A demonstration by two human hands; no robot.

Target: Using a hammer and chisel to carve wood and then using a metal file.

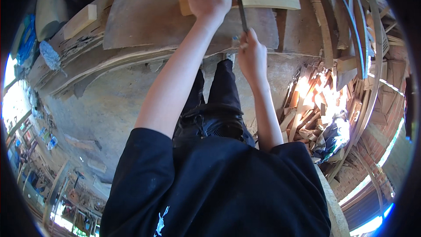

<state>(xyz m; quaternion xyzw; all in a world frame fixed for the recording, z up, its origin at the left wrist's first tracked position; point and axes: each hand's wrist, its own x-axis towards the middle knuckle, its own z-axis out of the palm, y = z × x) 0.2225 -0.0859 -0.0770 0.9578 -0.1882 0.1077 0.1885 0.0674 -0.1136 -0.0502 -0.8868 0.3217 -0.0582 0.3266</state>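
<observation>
My left hand (pixel 207 1) is closed over a pale, slightly curved wooden strip (pixel 274 0) at the top middle, pressing it on a broad brown board (pixel 144 26). Just right of that hand, my right hand (pixel 252 57) grips the lower end of a long, narrow dark metal blade tool (pixel 240 6), which stands crosswise over the strip. The tool’s handle is mostly hidden by my fingers.
A pale wood block (pixel 80 21) and a fuzzy light-blue object (pixel 50 55) lie on rough planks to the left. Long curved boards (pixel 324 30) line the right, above a heap of sunlit offcuts (pixel 307 105). Blue plastic (pixel 27 35) shows at far left.
</observation>
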